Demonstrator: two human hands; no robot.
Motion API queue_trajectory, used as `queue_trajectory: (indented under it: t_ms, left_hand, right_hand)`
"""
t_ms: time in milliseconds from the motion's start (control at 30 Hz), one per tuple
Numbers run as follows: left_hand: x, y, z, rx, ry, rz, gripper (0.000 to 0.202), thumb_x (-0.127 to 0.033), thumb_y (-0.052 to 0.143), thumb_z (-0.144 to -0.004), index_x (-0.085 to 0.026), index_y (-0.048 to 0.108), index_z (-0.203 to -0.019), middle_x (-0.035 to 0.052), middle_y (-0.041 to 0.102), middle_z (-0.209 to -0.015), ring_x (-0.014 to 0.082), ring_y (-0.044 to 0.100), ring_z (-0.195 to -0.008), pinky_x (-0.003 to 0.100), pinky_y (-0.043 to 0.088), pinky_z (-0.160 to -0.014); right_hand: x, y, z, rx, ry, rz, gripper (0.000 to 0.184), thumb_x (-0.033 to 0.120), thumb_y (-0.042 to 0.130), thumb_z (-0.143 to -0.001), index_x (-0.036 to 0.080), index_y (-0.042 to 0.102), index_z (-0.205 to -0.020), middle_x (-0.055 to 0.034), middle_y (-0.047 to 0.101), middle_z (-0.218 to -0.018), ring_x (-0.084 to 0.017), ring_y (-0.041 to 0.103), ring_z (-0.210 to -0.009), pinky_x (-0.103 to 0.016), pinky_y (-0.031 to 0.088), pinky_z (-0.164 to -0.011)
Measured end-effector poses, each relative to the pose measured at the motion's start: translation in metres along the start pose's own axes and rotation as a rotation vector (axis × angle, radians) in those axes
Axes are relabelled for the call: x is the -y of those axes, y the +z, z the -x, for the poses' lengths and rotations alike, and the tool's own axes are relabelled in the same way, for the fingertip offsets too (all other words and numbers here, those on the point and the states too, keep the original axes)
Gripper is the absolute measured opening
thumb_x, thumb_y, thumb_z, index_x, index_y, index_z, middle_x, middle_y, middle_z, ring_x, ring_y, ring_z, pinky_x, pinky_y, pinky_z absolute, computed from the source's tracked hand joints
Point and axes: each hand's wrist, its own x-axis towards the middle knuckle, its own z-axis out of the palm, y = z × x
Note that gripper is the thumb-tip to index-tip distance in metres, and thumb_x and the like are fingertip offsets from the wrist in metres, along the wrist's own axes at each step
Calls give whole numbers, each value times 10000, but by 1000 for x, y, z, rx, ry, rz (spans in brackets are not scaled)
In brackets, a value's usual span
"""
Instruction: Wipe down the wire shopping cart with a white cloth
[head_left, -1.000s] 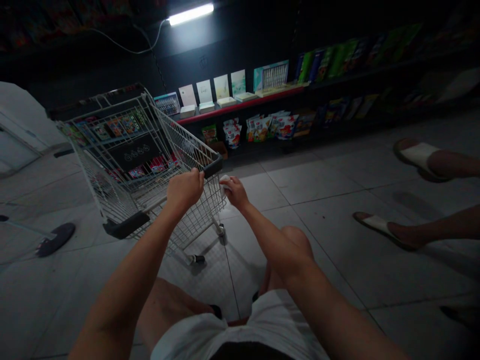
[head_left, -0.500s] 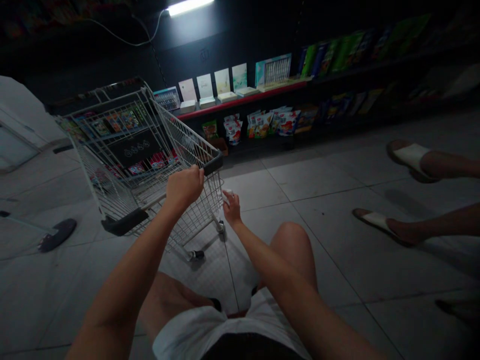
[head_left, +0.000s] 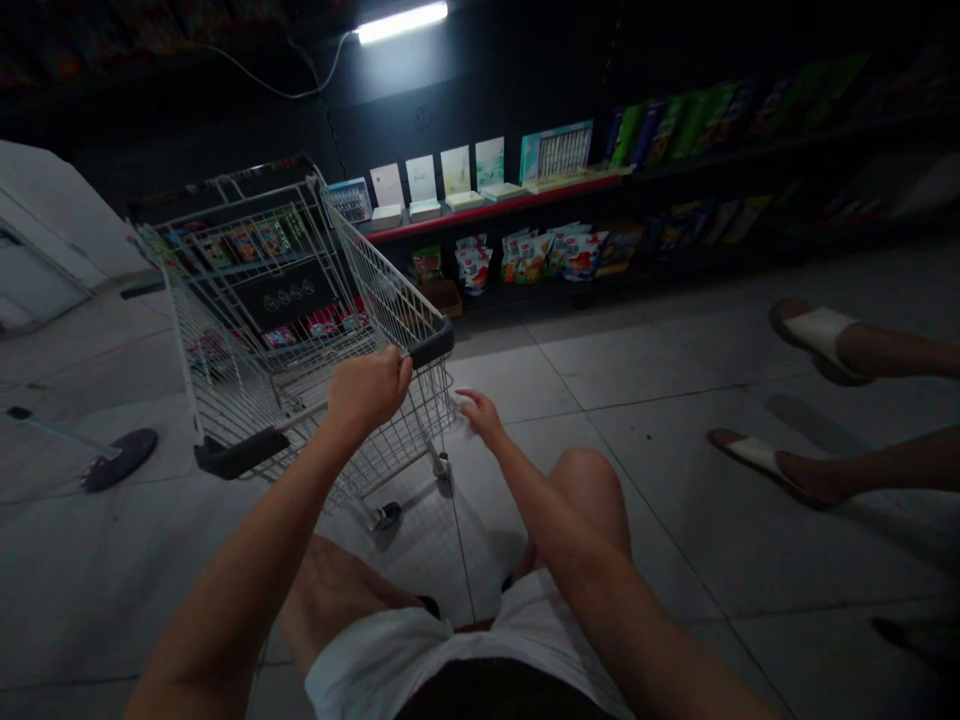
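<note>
I am crouched behind a wire shopping cart (head_left: 247,290) on a grey tiled floor. My left hand (head_left: 367,388) is closed around the cart's push bar, close to its dark right end cap (head_left: 431,343). My right hand (head_left: 480,415) is lower, beside the cart's rear right corner, its fingers stretched out toward the wire mesh. No white thing shows in that hand. The cart's basket looks empty; packets on shelves show through its wires.
A dark shelf unit with a red edge (head_left: 495,208) holds cards, boxes and snack packets behind the cart. Another person's feet in white sandals (head_left: 814,330) (head_left: 757,455) rest on the floor at right. A dark round base (head_left: 120,458) lies at left.
My right hand has dropped from the bar's right end to the basket's corner, and its fingers have spread. The small white thing it held no longer shows. My left hand kept its grip.
</note>
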Motion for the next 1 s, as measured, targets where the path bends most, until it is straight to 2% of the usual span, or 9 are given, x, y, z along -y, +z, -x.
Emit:
queue_trajectory:
  t_ms: [133, 267, 367, 467, 600, 667, 800, 867, 1000]
  left_hand:
    - [2, -1, 6, -1, 5, -9, 512, -455, 201, -998, -179, 631, -1039, 139, 743, -956, 312, 709, -888, 380, 475, -712]
    - [4, -2, 11, -8, 20, -22, 525, -452, 178, -1002, -183, 629, -1017, 132, 746, -942, 324, 711, -862, 381, 468, -672]
    - [5, -4, 14, -2, 15, -28, 532, -462, 168, -1005, -188, 624, -1011, 120, 748, -936, 318, 714, -854, 368, 462, -659]
    - [3, -5, 14, 18, 13, -33, 534, -462, 163, -1006, -187, 620, -1025, 114, 747, -947, 300, 714, -857, 356, 459, -668]
    - [3, -6, 13, 16, 20, -13, 587, -496, 128, -1004, -185, 625, -1018, 122, 745, -930, 306, 713, -861, 357, 455, -667]
    - [4, -6, 13, 23, 27, 15, 651, -568, 106, -989, -185, 632, -999, 133, 745, -914, 317, 711, -870, 361, 453, -665]
    - [7, -5, 14, 23, 38, 45, 718, -660, 97, -954, -185, 635, -967, 138, 743, -916, 313, 706, -874, 355, 442, -663]
    - [9, -5, 15, 17, 54, 45, 731, -679, 88, -945, -187, 628, -968, 130, 742, -914, 301, 705, -858, 349, 434, -655]
    - [10, -4, 17, 1, 88, 20, 770, -727, 76, -918, -180, 616, -977, 125, 733, -864, 302, 700, -811, 356, 423, -632]
  right_hand:
    - [-9, 14, 35, -15, -24, 14, 359, 228, 508, -621, 204, 713, -914, -55, 702, -965, -211, 622, -949, -400, 517, -933]
    - [7, -4, 47, 20, -50, 36, 282, 211, 551, -595, 206, 724, -817, -54, 680, -881, -231, 630, -899, -429, 525, -922]
    - [56, -20, 35, -122, -176, 31, 317, 211, 518, -701, 202, 712, -951, -69, 646, -994, -231, 602, -1016, -442, 486, -1006]
    - [125, -22, 20, -313, -480, 43, 382, 167, 467, -807, 235, 658, -1131, -71, 560, -1155, -224, 535, -1165, -448, 441, -1078]
    - [187, -3, 18, -271, -655, 155, 440, 116, 437, -847, 280, 627, -1209, -70, 467, -1233, -234, 489, -1205, -463, 438, -1085]
    - [193, 11, 30, -223, -697, 255, 421, 143, 449, -877, 282, 625, -1234, -81, 465, -1252, -244, 487, -1191, -471, 445, -1077]
    - [182, 23, 54, -43, -941, 445, 297, 232, 482, -932, 278, 682, -1147, -72, 528, -1274, -230, 510, -1155, -418, 470, -1048]
    - [181, 16, 50, -29, -980, 483, 277, 246, 477, -949, 297, 702, -1101, -47, 561, -1252, -210, 518, -1122, -375, 480, -1033]
    - [192, -11, 12, -65, -878, 457, 290, 222, 529, -905, 310, 694, -1127, -36, 557, -1250, -219, 508, -1130, -395, 463, -1060]
